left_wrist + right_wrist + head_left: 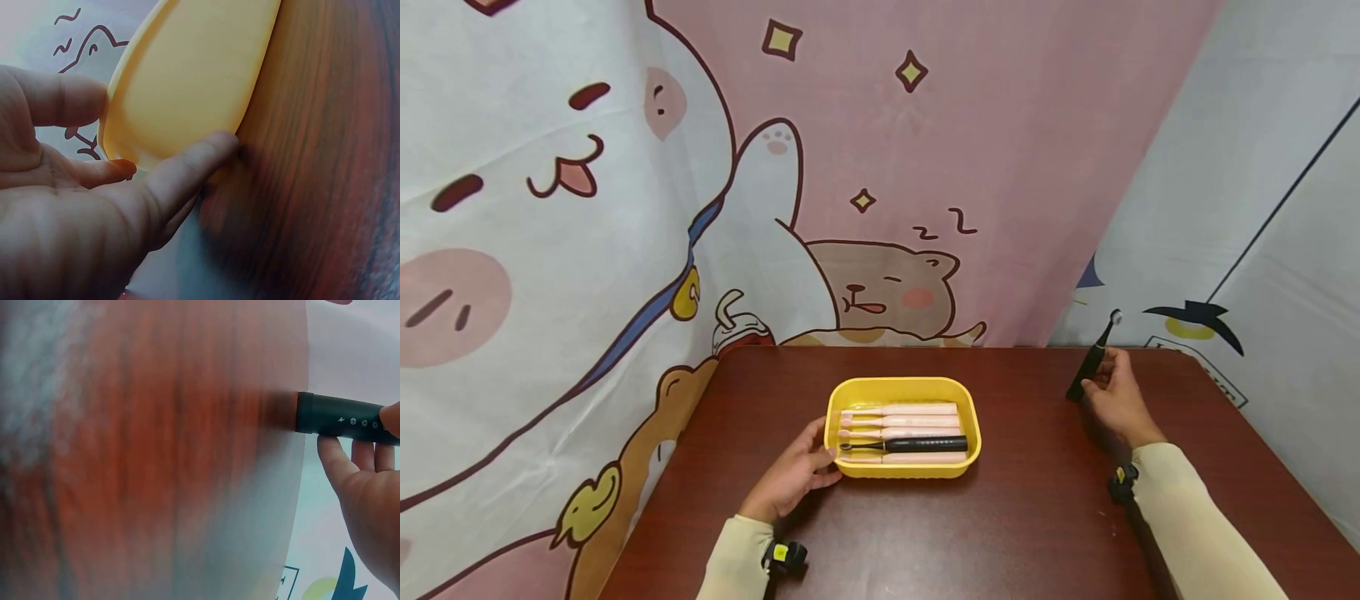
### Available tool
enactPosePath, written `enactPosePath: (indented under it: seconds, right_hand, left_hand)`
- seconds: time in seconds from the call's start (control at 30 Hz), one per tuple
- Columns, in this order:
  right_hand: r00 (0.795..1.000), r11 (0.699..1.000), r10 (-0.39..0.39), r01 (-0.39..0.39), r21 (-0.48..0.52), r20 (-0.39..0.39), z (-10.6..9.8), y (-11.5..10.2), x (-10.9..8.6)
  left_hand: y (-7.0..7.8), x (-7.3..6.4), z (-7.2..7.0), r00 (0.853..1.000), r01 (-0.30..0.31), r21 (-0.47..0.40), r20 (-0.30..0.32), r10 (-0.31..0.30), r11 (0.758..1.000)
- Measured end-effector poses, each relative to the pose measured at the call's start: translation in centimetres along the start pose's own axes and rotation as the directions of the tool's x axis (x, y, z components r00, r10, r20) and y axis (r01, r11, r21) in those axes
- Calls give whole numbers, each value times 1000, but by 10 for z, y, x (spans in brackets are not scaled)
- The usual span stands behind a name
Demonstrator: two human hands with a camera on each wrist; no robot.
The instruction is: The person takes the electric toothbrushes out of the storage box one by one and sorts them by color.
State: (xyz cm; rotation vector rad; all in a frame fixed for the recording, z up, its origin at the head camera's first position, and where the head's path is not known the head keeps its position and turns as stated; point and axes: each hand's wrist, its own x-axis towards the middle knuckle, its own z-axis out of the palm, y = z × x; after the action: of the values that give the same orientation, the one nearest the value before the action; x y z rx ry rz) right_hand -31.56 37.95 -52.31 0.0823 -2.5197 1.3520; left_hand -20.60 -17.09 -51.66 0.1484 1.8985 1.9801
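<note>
A black electric toothbrush (1086, 375) is in my right hand (1120, 402) near the table's far right, tilted with its brush head up. The right wrist view shows thumb and fingers gripping its handle (337, 416); the head end is out of that frame. My left hand (793, 473) holds the left end of a yellow plastic basket (904, 472), thumb and fingers against its wall (187, 81). Inside the basket lie several pink electric toothbrushes (925, 409) and one black electric toothbrush (928, 444), side by side with heads to the left.
The basket stands on a dark reddish-brown wooden table (917, 542). Behind the table and along its left side hangs a cartoon-printed cloth (1000, 167). Whitish printed cloth (1285, 250) borders the right side. Each wrist wears a strapped black device.
</note>
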Motion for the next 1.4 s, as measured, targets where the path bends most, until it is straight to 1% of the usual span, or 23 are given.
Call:
enactPosePath:
  seconds: [0.2, 0.33, 0.47, 0.7, 0.87, 1.0, 1.1, 1.27, 1.4]
  right_hand:
    - [999, 1000, -15, 15, 3, 33, 2, -2, 0]
    - [999, 1000, -22, 22, -6, 39, 2, -1, 0]
    - [999, 999, -28, 28, -24, 31, 0, -2, 0]
    - [999, 999, -35, 35, -7, 9, -1, -3, -1]
    - [998, 998, -57, 57, 7, 1, 1, -2, -2]
    - [998, 998, -58, 58, 8, 10, 1, -1, -2]
    - [999, 999, -35, 35, -2, 30, 0, -3, -3]
    - [995, 999, 46, -43, -31, 85, -4, -6, -7]
    - [991, 995, 101, -100, -15, 86, -6, -9, -11]
  left_hand:
    - [-1, -1, 0, 1000, 1, -1, 0, -1, 1000]
    - [0, -1, -1, 1000, 1, -2, 8, -1, 1000]
    - [3, -1, -1, 1000, -4, 4, 20, 4, 1000]
    - [6, -2, -2, 999, -17, 15, 38, 16, 1000]
    - [4, -3, -2, 1000, -5, 16, 28, 5, 1000]
    - [3, -4, -1, 1000, -3, 17, 22, 2, 1000]
    - [3, -5, -1, 1000, -11, 25, 24, 10, 1000]
    - [3, -4, -1, 1000, -8, 20, 29, 7, 1000]
    - [2, -2, -2, 1000, -5, 10, 28, 5, 1000]
